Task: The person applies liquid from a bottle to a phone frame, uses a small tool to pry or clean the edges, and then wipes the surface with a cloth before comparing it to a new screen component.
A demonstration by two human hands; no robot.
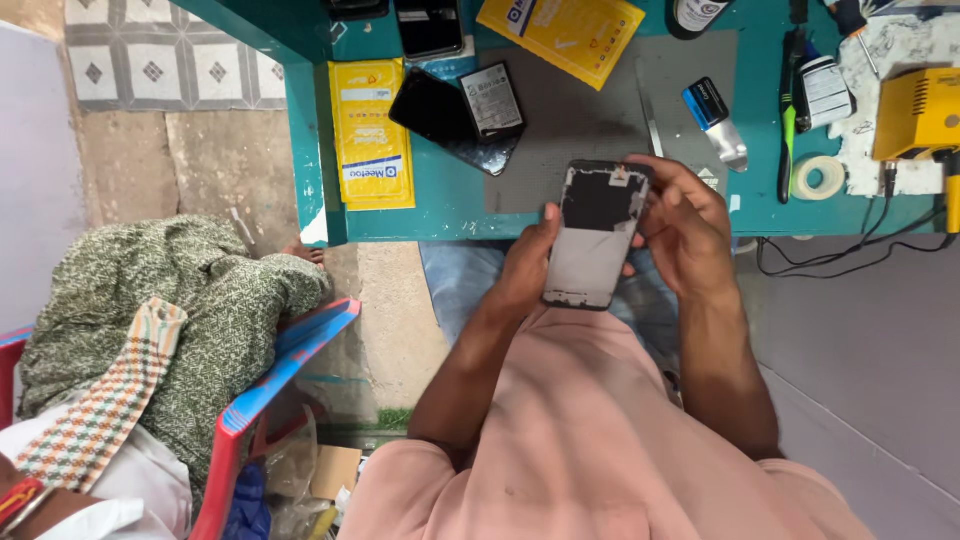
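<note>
The person holds an opened phone [594, 238] with its back cover off, upright above their lap and just in front of the near edge of the teal table [455, 200]. The left hand [527, 265] wraps around the phone's left edge, fingers curled behind it and the thumb lying along the side. The right hand [683, 225] clasps the right edge, its fingers bent over the upper corner near the exposed dark inner part; the lower half of the phone shows a pale grey panel. Both hands are closed on the phone, which touches nothing else. On the table, a grey work mat [600, 110] lies behind the phone. At its left edge rests a dark phone [440, 118] with a loose battery [492, 99] lying on top of it, and beside these lies a yellow packet [370, 135]. A second yellow packet [560, 35] sits at the far side. To the right lie a small blue-handled scraper [715, 120], a roll of tape [819, 177] and a yellow box-shaped device [918, 112] with black cables trailing off the table edge. At the left, another person in a green patterned garment [170, 320] sits on a red and blue chair [270, 390].
</note>
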